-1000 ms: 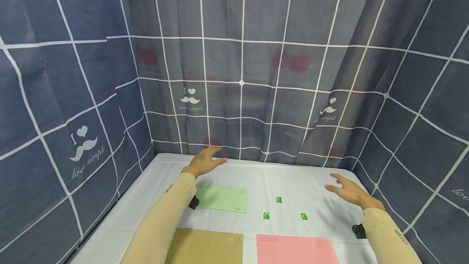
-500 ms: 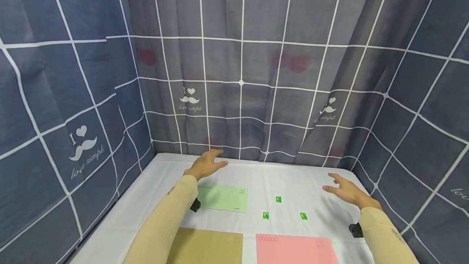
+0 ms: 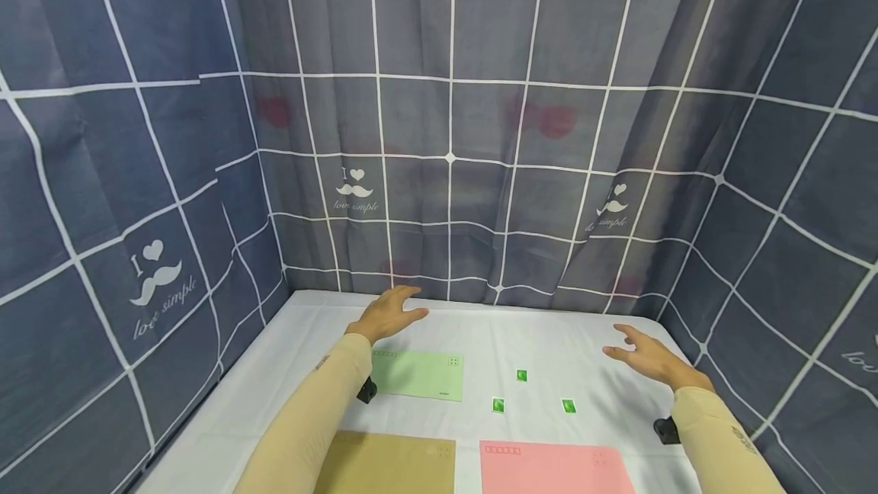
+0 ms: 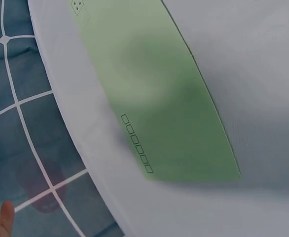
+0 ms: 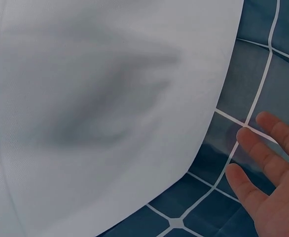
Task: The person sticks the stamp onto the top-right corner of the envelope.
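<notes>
My left hand (image 3: pixel 386 315) hovers above the far left of the table, just beyond the green envelope (image 3: pixel 420 374), with nothing in it. In the left wrist view that envelope (image 4: pixel 159 94) lies flat, and only some fingertips (image 4: pixel 5 217) show at the lower left. Over the right side of the table hangs my right hand (image 3: pixel 648 357), its fingers loosely spread and holding nothing; the right wrist view shows the fingers (image 5: pixel 263 153) apart. Between the hands lie three small green stamps, one farther back (image 3: pixel 522 375), one left (image 3: pixel 498 405), one right (image 3: pixel 568 405).
A brown envelope (image 3: pixel 391 463) and a pink envelope (image 3: pixel 555 469) lie side by side at the table's near edge, both cut off by the frame. A white cloth covers the table (image 3: pixel 549 334). Dark grid-patterned curtains (image 3: pixel 480 197) enclose the back and sides.
My left hand has come slightly nearer and lower. The right hand has shifted a little to the left. The envelopes and stamps stay where they were.
</notes>
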### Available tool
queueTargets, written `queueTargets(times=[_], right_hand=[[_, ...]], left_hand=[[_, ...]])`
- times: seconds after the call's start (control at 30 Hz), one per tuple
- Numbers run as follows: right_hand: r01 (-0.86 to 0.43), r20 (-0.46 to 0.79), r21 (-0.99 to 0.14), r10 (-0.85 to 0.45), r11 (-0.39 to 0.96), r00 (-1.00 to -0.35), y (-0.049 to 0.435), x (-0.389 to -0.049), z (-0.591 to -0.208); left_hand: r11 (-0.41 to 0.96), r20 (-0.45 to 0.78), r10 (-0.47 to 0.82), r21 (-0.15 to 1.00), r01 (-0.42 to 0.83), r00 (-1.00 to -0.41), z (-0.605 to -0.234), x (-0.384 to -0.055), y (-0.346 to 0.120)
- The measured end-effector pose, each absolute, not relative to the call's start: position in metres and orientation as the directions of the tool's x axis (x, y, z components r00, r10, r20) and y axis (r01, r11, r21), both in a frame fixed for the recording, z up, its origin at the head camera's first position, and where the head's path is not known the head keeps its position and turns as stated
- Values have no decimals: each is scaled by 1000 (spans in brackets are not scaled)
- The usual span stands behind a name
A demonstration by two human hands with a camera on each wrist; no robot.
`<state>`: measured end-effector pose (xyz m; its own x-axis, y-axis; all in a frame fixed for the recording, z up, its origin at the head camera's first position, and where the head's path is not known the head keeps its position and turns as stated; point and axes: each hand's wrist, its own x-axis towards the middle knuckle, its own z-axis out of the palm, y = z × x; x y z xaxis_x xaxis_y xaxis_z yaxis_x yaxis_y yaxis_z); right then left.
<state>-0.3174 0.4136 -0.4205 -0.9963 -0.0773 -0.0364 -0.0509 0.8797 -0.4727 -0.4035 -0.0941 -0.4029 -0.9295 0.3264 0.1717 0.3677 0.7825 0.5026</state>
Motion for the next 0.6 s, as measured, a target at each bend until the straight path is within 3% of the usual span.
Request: queueTargets(times=[0.6], right_hand=[[-57, -39, -476, -87, 877, -995, 415, -315, -423]], left_hand=[[797, 166, 338, 473, 376, -926, -418, -402, -89]])
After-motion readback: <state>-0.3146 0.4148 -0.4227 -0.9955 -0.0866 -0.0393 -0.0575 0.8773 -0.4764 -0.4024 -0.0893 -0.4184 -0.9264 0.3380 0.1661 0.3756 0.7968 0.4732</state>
